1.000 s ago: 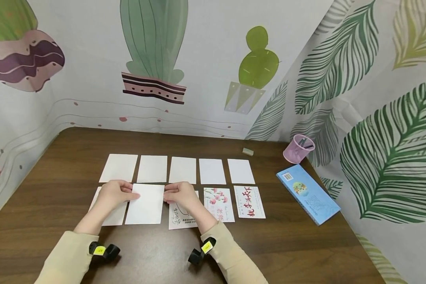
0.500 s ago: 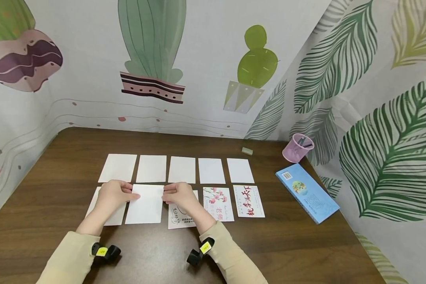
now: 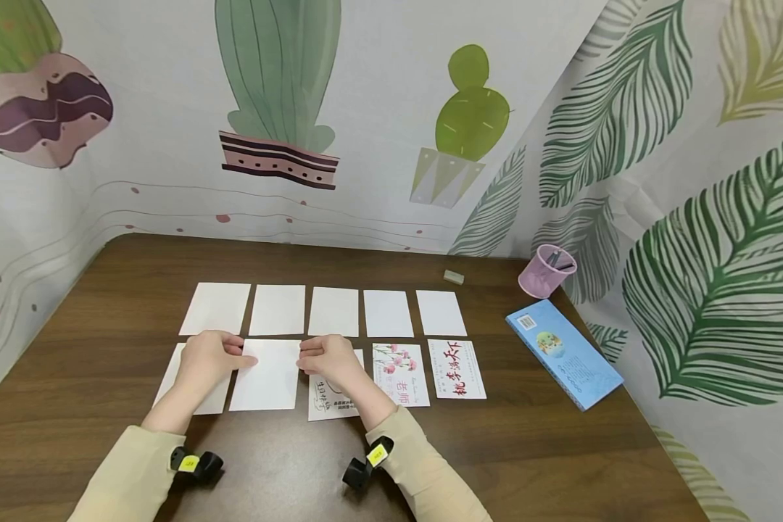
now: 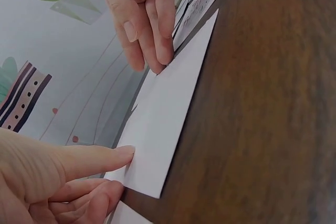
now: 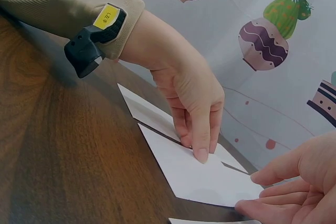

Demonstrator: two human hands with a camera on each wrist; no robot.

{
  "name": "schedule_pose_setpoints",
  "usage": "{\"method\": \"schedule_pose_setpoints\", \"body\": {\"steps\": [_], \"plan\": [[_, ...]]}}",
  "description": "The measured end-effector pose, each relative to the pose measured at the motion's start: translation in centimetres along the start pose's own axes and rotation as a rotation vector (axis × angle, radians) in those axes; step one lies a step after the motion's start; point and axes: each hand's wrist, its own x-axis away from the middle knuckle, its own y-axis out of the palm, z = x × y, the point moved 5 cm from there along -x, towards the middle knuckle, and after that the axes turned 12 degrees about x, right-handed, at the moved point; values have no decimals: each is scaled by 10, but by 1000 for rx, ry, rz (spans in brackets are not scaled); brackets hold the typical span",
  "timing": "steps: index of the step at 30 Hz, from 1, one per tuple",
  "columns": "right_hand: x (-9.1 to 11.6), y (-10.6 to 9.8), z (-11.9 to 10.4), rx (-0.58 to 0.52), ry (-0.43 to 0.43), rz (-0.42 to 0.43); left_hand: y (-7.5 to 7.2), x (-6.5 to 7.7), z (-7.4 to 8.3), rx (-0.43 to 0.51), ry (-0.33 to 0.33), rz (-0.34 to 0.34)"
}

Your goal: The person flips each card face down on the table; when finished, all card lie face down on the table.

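A blank white card (image 3: 265, 384) lies in the front row, second from the left, between the two hands. My left hand (image 3: 212, 359) is at its left edge; in the left wrist view the thumb (image 4: 100, 160) rests on top of the card and the other fingers curl at the edge. My right hand (image 3: 329, 359) touches the card's right edge with loosely extended fingers, as the right wrist view shows. Beneath the right hand is a printed card (image 3: 329, 402), partly hidden. Left of the touched card, another blank card (image 3: 209, 399) is partly covered by my left hand.
Several blank cards (image 3: 335, 312) form a back row. To the right lie a flower-printed card (image 3: 401, 373) and a card with red characters (image 3: 457, 370). Further right are a blue book (image 3: 564, 355) and a pink pen cup (image 3: 547, 272). An eraser-like block (image 3: 453, 277) sits behind.
The left-end front card has shifted slightly left and slanted. Both hands keep their places at the white card; the whole view has drifted slightly.
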Motion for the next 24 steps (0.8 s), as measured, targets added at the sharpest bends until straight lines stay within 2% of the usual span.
{"method": "schedule_pose_setpoints", "body": {"steps": [7, 10, 15, 19, 24], "plan": [[0, -1, -1, 18, -10, -10, 0, 2, 2, 11, -3, 3], [0, -2, 0, 27, -17, -11, 1, 2, 4, 18, 17, 12], [-2, -11, 2, 67, -30, -8, 6, 2, 11, 71, 127, 4], [-2, -23, 3, 92, -32, -11, 17, 3, 18, 131, 210, -72], [-2, -42, 10, 66, -28, -20, 30, 5, 28, 198, 293, -140]]}}
